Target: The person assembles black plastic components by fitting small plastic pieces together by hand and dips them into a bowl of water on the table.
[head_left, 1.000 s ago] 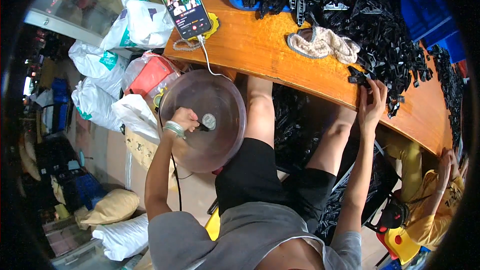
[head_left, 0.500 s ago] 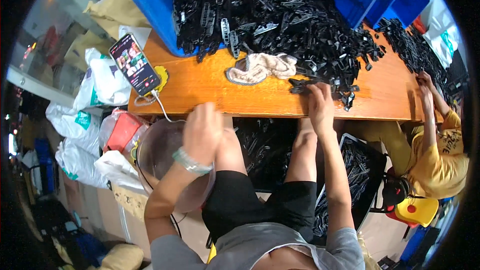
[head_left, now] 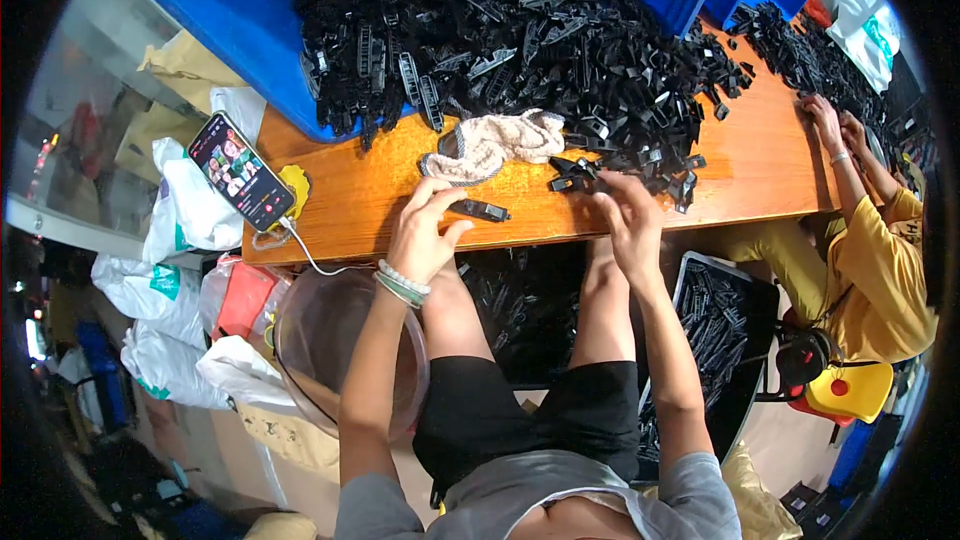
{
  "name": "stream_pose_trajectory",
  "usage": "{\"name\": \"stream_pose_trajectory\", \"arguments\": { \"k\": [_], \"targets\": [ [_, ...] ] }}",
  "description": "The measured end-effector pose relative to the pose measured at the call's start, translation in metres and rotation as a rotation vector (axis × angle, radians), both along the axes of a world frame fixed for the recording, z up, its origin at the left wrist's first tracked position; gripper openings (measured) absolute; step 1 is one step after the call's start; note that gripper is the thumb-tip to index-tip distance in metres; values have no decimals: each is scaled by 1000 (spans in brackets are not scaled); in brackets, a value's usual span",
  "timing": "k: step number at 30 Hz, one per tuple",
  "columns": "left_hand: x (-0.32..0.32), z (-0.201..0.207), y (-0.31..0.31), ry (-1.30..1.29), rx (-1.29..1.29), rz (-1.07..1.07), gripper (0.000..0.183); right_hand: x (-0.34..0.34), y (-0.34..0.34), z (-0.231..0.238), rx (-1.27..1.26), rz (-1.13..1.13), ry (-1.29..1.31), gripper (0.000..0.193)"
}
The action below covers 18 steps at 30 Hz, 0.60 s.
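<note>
My left hand point(head_left: 418, 238), with bracelets at the wrist, is at the table's front edge. Its thumb stands apart from its fingers, and the fingertips reach the left end of a long black plastic piece point(head_left: 482, 210). My right hand point(head_left: 632, 220) is at the near edge of a pile of small black plastic parts point(head_left: 655, 155). Its thumb and index finger are apart, with the fingertips beside loose parts point(head_left: 575, 176). A crumpled beige cloth point(head_left: 500, 145) lies between the hands, farther back. Behind it spreads a large heap of long black plastic parts point(head_left: 450, 20).
A blue bin point(head_left: 215, 15) lies tipped at the back left. A phone point(head_left: 240, 170) on a cable stands at the left edge. Below are a clear tub point(head_left: 320, 315) and a black crate of parts point(head_left: 715, 315). A person in yellow point(head_left: 875, 270) works at right.
My left hand has come right and forward from over the tub, its fingers now spread. The long black piece has appeared beside it on the table. My right hand stays by the small parts.
</note>
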<state>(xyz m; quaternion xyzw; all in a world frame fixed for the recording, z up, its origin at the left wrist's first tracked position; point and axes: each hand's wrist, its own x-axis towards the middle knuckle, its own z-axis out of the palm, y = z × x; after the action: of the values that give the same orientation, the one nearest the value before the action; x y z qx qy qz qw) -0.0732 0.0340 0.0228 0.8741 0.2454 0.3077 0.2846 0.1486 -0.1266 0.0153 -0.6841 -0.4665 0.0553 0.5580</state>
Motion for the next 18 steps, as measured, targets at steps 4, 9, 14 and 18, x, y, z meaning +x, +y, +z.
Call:
{"name": "stream_pose_trajectory", "arguments": {
  "k": [4,9,14,18],
  "targets": [
    [4,-2,-8,-46,-156,-20,20,-22,15,4,-111,328,607,22],
    [9,-1,-17,-38,25,41,29,-39,27,4,-112,353,632,23],
    [30,0,-48,282,337,128,30,-37,24,4,-203,1,-170,27],
    [18,-3,-43,221,434,287,24,-29,17,-1,-239,-79,-418,27]
  ]
}}
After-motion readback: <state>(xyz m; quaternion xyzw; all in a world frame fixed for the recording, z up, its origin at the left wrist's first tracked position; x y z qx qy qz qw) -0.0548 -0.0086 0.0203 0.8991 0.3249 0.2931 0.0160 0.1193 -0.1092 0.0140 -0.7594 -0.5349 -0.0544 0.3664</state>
